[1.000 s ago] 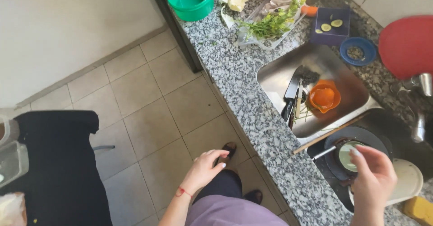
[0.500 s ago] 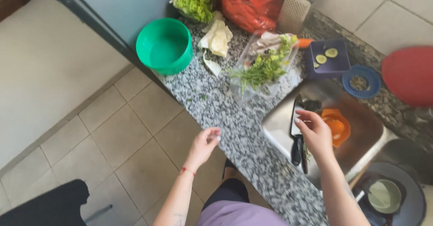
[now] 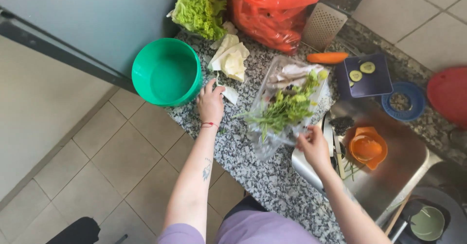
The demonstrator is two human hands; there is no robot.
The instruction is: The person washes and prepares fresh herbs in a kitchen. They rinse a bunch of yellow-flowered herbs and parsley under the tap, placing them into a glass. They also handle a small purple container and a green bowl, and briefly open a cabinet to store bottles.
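My left hand (image 3: 210,105) lies on the speckled granite counter (image 3: 272,185) with its fingers apart. The fingertips touch a small pale leaf scrap (image 3: 230,95), just right of a round green bowl (image 3: 167,72). Larger pale cabbage leaves (image 3: 231,56) lie just beyond. My right hand (image 3: 314,144) pinches the near edge of a clear plastic bag (image 3: 262,144) that holds green herbs (image 3: 284,110) and some pale vegetable pieces.
At the back are a lettuce (image 3: 199,8), a red bag of carrots (image 3: 272,10), a metal grater (image 3: 325,26) and a loose carrot (image 3: 327,57). A dark board with cucumber slices (image 3: 367,76), a blue strainer (image 3: 403,100) and a red lid (image 3: 450,95) stand right. The steel sink (image 3: 389,176) holds an orange juicer (image 3: 368,147).
My view has swung left from the stove to the counter. My left hand rose from my side to the leaf scrap by the bowl. My right hand left the sink and took the bag's edge.
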